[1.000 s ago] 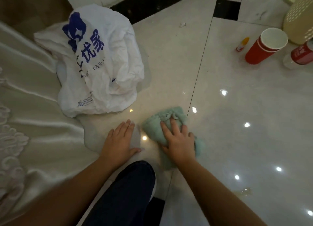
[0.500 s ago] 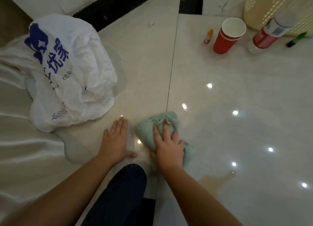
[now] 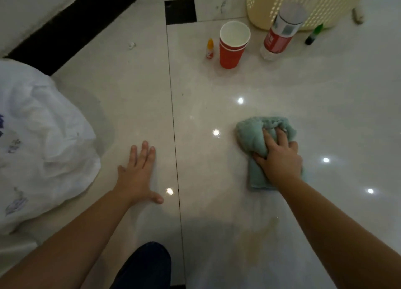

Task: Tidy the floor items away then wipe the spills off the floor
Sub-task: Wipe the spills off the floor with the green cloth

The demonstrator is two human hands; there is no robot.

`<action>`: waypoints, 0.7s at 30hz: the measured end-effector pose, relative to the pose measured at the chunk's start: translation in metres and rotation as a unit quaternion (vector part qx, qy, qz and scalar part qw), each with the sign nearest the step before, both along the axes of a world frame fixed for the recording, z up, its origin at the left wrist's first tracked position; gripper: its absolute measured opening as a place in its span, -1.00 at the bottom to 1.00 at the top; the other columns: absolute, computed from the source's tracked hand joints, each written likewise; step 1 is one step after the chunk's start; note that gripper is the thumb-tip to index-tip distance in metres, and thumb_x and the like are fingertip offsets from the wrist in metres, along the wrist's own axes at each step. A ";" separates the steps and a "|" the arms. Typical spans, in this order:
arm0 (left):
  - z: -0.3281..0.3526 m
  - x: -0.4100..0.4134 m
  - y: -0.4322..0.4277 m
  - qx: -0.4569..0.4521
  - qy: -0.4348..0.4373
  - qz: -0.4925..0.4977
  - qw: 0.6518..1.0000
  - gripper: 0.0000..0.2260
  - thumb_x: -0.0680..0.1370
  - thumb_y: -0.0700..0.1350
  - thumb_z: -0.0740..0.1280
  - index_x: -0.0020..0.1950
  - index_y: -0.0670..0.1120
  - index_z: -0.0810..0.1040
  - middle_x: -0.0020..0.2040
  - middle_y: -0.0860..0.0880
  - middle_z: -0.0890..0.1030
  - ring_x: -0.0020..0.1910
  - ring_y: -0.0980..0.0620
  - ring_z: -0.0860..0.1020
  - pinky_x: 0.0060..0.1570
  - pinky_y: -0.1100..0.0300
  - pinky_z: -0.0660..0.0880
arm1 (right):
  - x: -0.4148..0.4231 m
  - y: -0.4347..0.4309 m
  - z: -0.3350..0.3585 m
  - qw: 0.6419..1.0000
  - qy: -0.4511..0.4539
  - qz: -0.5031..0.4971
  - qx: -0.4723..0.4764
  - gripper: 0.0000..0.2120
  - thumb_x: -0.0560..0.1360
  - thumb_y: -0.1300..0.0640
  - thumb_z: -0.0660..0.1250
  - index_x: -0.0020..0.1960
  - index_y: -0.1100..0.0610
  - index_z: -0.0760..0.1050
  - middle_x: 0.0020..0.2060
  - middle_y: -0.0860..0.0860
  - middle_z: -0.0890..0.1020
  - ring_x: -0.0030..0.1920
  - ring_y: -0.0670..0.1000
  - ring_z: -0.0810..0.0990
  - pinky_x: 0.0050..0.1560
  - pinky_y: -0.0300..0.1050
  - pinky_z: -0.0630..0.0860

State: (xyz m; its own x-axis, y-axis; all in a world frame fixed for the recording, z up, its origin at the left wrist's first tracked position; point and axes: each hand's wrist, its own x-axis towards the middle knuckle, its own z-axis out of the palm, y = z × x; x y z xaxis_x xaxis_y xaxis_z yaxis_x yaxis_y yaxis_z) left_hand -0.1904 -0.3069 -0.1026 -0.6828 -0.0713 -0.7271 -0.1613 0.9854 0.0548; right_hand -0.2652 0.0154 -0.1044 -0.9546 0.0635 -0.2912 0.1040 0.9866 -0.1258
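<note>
- We look down on a glossy, pale tiled floor [image 3: 130, 89]. A dark grout line [image 3: 173, 115] runs away from us, and a black border strip [image 3: 65, 35] crosses the upper left. Ceiling lights reflect on the floor as bright dots.
- The left hand [image 3: 135, 176] lies palm down on the floor, just left of the grout line. Its fingers are straight and close together, its thumb is splayed sideways, and it holds nothing.
- The right hand [image 3: 280, 160] sits on the green cloth [image 3: 251, 134], right of the grout line. Its fingers are curled into the bunched fabric and grip it against the floor.
- The cloth is crumpled. One part bulges out beyond the fingertips and another part shows beneath the wrist.
- A yellowish spill [image 3: 258, 241] marks the floor nearer to us than the cloth and apart from it, just left of the right forearm.
- On the far side, a red paper cup [image 3: 231, 50] stands upright, with a small orange-capped bottle [image 3: 209, 49] just beside it.
- To the right of the cup stands a red-labelled bottle [image 3: 280, 35], in front of a cream perforated basket [image 3: 325, 2]. A green-tipped tube [image 3: 313, 34] lies near the base of the basket.
- A crumpled white plastic bag [image 3: 43, 147] lies at the left, well apart from the cloth.
- A small white scrap [image 3: 131, 45] lies near the border strip.
- A dark-trousered knee [image 3: 145, 265] shows at the bottom edge.
</note>
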 end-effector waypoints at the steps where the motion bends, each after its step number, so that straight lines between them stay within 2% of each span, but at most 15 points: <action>1: 0.000 -0.001 0.000 0.004 -0.003 0.003 1.000 0.28 0.19 0.24 0.52 0.47 -0.06 -0.41 0.45 -0.01 -0.50 0.46 -0.13 -0.42 0.39 -0.33 -0.01 | 0.003 -0.010 0.001 1.000 -0.006 -0.018 0.006 -0.32 0.47 -0.18 0.22 0.49 -0.12 0.02 0.52 0.07 0.04 0.37 0.30 0.19 0.20 0.20 0.37; 3: 0.002 0.001 -0.002 0.009 -0.006 0.009 1.000 0.28 0.19 0.24 0.52 0.47 -0.06 -0.42 0.41 0.02 -0.54 0.46 -0.13 -0.43 0.39 -0.33 -0.02 | 0.017 -0.054 0.001 0.999 -0.034 -0.030 0.009 -0.30 0.47 -0.18 0.22 0.50 -0.09 -0.01 0.52 0.11 0.02 0.41 0.33 0.15 0.24 0.22 0.33; 4: 0.001 0.001 -0.002 0.013 -0.004 0.009 1.000 0.27 0.19 0.24 0.51 0.47 -0.06 -0.42 0.37 0.04 -0.56 0.46 -0.12 -0.43 0.39 -0.33 -0.02 | 0.026 -0.080 0.000 0.999 -0.036 -0.008 0.002 -0.28 0.44 -0.18 0.27 0.50 -0.08 0.03 0.51 0.13 0.07 0.39 0.35 0.20 0.20 0.24 0.35; 5: 0.001 0.001 -0.003 0.016 -0.002 0.008 1.000 0.27 0.19 0.25 0.51 0.47 -0.05 -0.42 0.34 0.06 -0.57 0.46 -0.12 -0.43 0.39 -0.33 -0.02 | 0.036 -0.106 -0.002 0.999 -0.022 0.036 -0.009 -0.25 0.36 -0.18 0.36 0.47 -0.07 0.15 0.47 0.17 0.21 0.31 0.39 0.32 0.09 0.25 0.42; 7: 0.001 0.000 -0.004 0.019 -0.001 0.010 1.000 0.27 0.18 0.26 0.50 0.48 -0.04 -0.41 0.32 0.08 -0.58 0.47 -0.10 -0.42 0.38 -0.33 -0.01 | 0.048 -0.144 -0.001 0.993 -0.039 0.111 -0.013 -0.21 0.10 -0.19 0.53 0.30 -0.04 0.46 0.25 0.18 0.53 0.01 0.34 0.58 -0.24 0.16 0.53; 8: 0.001 0.001 -0.004 0.020 -0.001 0.012 1.000 0.27 0.18 0.27 0.50 0.48 -0.02 -0.41 0.32 0.09 -0.57 0.47 -0.09 -0.42 0.38 -0.33 -0.01 | 0.047 -0.149 -0.003 0.991 -0.034 0.132 -0.010 -0.21 0.02 -0.20 0.55 0.23 -0.03 0.52 0.17 0.16 0.60 -0.09 0.30 0.62 -0.33 0.10 0.54; 10: 0.000 0.002 -0.007 0.028 0.002 0.018 0.999 0.27 0.17 0.26 0.51 0.48 -0.01 -0.40 0.32 0.10 -0.57 0.46 -0.07 -0.43 0.38 -0.34 -0.02 | 0.037 -0.135 -0.008 0.985 0.011 0.172 -0.021 -0.21 0.01 -0.22 0.55 0.22 -0.03 0.53 0.15 0.14 0.61 -0.13 0.28 0.63 -0.37 0.08 0.54; 12: -0.001 0.002 -0.009 0.033 0.004 0.019 0.999 0.27 0.16 0.27 0.51 0.48 -0.01 -0.40 0.33 0.10 -0.57 0.46 -0.07 -0.43 0.38 -0.34 -0.03 | 0.020 -0.106 -0.013 0.978 0.057 0.199 -0.018 -0.27 0.12 -0.21 0.49 0.25 -0.02 0.49 0.19 0.16 0.58 -0.12 0.31 0.61 -0.32 0.09 0.54; 15: -0.003 0.003 -0.010 0.029 0.000 0.009 1.000 0.27 0.18 0.28 0.49 0.46 0.00 -0.43 0.34 0.08 -0.58 0.45 -0.09 -0.45 0.39 -0.33 -0.05 | -0.018 -0.075 -0.012 0.994 0.074 0.080 -0.021 -0.35 0.30 -0.17 0.37 0.35 -0.01 0.40 0.32 0.18 0.46 0.05 0.35 0.52 -0.14 0.16 0.52; 18: -0.003 0.002 -0.009 0.033 -0.007 0.009 0.999 0.26 0.18 0.28 0.49 0.47 -0.01 -0.42 0.33 0.08 -0.59 0.45 -0.10 -0.45 0.38 -0.34 -0.05 | -0.047 -0.087 -0.011 0.997 0.025 -0.064 -0.030 -0.35 0.44 -0.18 0.27 0.47 -0.09 0.15 0.48 0.11 0.18 0.33 0.30 0.27 0.15 0.19 0.38; 20: -0.001 0.001 -0.008 0.030 -0.012 0.007 0.999 0.26 0.19 0.27 0.49 0.47 -0.01 -0.42 0.31 0.08 -0.59 0.45 -0.10 -0.45 0.38 -0.34 -0.04 | -0.052 -0.116 -0.006 0.994 0.016 -0.105 -0.039 -0.33 0.45 -0.18 0.24 0.49 -0.08 0.08 0.50 0.11 0.10 0.38 0.29 0.19 0.19 0.19 0.33; 21: 0.000 0.000 -0.007 0.029 -0.014 0.008 0.999 0.26 0.19 0.27 0.49 0.47 -0.01 -0.41 0.31 0.08 -0.59 0.45 -0.10 -0.45 0.38 -0.34 -0.04 | -0.051 -0.134 -0.004 0.995 0.013 -0.088 -0.047 -0.32 0.46 -0.18 0.23 0.49 -0.08 0.05 0.50 0.11 0.08 0.39 0.29 0.17 0.21 0.19 0.32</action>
